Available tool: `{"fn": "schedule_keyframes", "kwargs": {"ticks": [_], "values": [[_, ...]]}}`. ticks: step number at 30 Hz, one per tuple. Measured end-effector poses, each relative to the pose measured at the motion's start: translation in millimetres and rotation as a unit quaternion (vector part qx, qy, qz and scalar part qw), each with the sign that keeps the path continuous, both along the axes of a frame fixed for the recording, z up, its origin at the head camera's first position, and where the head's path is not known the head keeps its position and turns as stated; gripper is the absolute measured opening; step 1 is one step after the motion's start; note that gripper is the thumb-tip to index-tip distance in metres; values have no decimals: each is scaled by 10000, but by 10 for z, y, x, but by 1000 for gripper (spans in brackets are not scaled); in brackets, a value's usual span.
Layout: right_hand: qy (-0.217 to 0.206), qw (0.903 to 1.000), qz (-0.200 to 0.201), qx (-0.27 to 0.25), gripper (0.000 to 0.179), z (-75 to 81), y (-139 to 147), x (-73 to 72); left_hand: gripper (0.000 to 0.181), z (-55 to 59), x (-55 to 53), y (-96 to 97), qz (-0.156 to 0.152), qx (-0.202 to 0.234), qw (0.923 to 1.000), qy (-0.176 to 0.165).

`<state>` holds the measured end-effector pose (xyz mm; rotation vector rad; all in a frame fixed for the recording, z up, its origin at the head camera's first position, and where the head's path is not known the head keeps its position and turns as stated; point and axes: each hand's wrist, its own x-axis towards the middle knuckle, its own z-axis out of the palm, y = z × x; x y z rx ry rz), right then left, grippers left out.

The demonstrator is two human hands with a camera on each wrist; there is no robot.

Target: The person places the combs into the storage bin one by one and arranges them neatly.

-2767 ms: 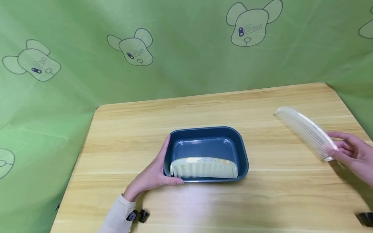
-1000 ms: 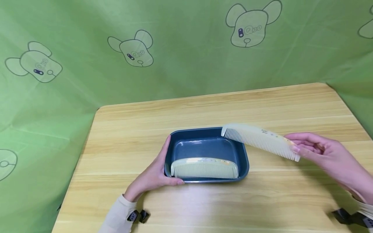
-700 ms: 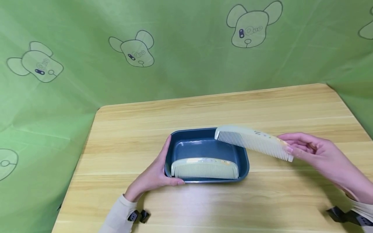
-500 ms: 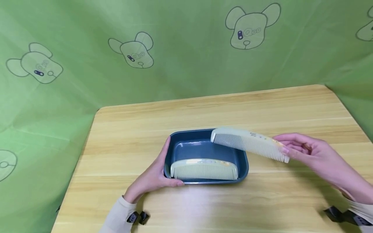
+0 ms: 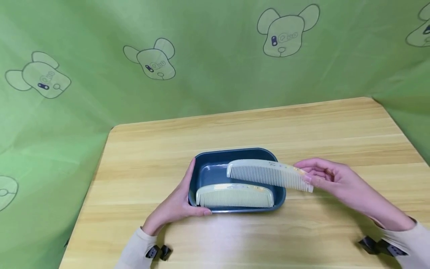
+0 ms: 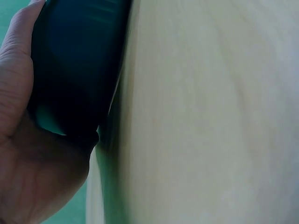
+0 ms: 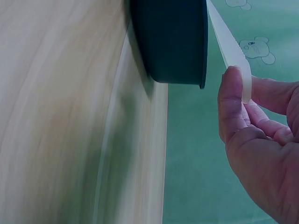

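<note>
A deep blue plastic box [image 5: 235, 154] sits near the middle of the wooden table. My left hand [image 5: 174, 203] grips its left end, the thumb along the front rim and the fingers up the left side. Inside, along the front wall, lies a pale cream comb [image 5: 235, 197], teeth toward me. From the right, my right hand [image 5: 339, 186] pinches a second pale comb [image 5: 265, 173] by its right end between thumb and fingers. That comb overlaps the box's right rim in the head view; in the right wrist view it tilts above the rim of the box [image 7: 173, 42].
The light wooden table [image 5: 295, 235] extends around the box to rounded back corners. Green cloth [image 5: 215, 82] printed with cartoon heads hangs behind and at both sides. Black devices are strapped at both wrists, the left one [image 5: 158, 252] close to the table.
The right hand has carried its comb left from the table's right side to over the box, turning it more level and lowering it lately. The left hand keeps its place on the box.
</note>
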<state>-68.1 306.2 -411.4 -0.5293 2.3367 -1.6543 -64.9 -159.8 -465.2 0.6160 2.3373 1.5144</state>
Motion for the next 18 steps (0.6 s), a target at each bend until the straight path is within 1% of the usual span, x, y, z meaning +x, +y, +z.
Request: {"fn": "schedule_keyframes", "kwargs": {"ticks": [3,7,12,18], "values": [[-5,10000,49,-65,38,-14,-73,-9,151,3,16,-12,12,48,10000,-7],[6,10000,70,-2,39,-9,-152,-15,150,-8,10,-11,28,64,10000,-19],[108,9996,235,75,38,25,-266,-26,150,-12,14,-21,50,32,10000,-24],[114,9991,400,64,39,41,-376,-33,149,-22,10,-26,51,-5,10000,-18]]}}
